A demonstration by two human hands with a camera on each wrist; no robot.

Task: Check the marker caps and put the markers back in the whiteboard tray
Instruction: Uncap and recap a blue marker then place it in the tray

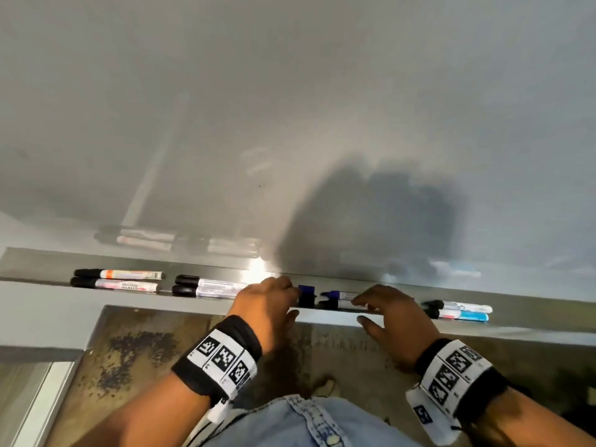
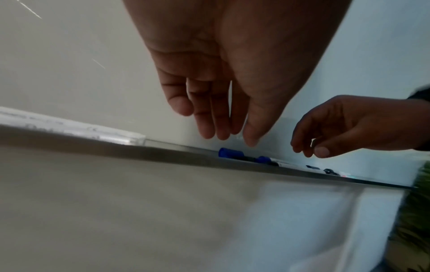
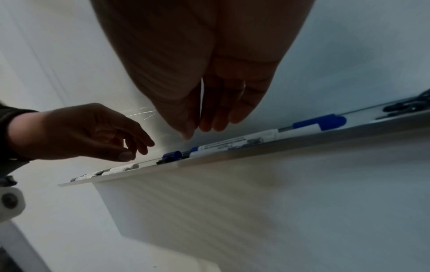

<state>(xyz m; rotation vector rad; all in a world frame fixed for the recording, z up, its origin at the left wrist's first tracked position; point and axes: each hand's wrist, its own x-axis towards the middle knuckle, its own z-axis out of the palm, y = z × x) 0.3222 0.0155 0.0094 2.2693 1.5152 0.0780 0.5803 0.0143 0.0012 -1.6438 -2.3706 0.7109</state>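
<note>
Both forearms are bare to the wrist. The left hand [image 1: 267, 304] carries a broad black fabric band [image 1: 238, 337] behind it, wrapped with a white strip [image 1: 222, 356] printed with three square black-and-white coded tags. From the strip's 6 o'clock edge hangs a small white tab [image 1: 219, 411]. The right hand [image 1: 393, 321] wears a matching black band [image 1: 480, 391] and white tag strip [image 1: 451, 369] (three square tags again), with a white block [image 1: 425, 414] bearing a dark label at its 8 o'clock side. A pale blue denim garment [image 1: 306, 424] with a stitched placket and a light button [image 1: 332, 440] covers the torso.
</note>
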